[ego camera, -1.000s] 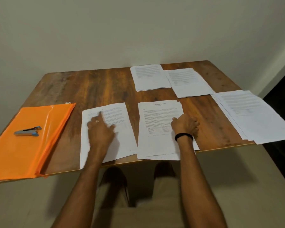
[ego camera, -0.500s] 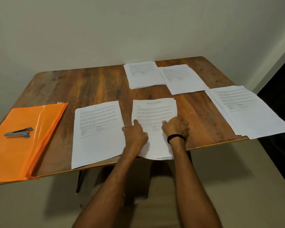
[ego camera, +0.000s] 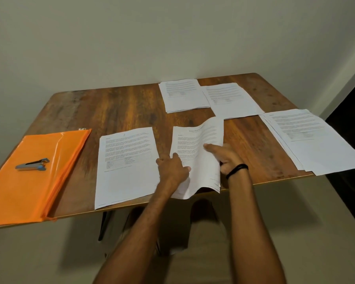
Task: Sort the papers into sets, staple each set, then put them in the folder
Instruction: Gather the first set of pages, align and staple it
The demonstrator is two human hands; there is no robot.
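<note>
The right hand (ego camera: 226,158) pinches the middle paper stack (ego camera: 195,144) — its right edge lifted off the wooden table (ego camera: 121,107); the left hand (ego camera: 171,169) rests on its left side, grip unclear.

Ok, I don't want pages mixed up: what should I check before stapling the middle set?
1. Middle stack squared: not ok, right hand lifts and curls its right edge.
2. Left hand steadies the stack: ok, rests on its left edge.
3. Stapler free: ok, lying on the orange folder, untouched.
4. Left pile apart from it: ok, a strip of table between.
5. Page order: cannot tell, print too small.
</note>
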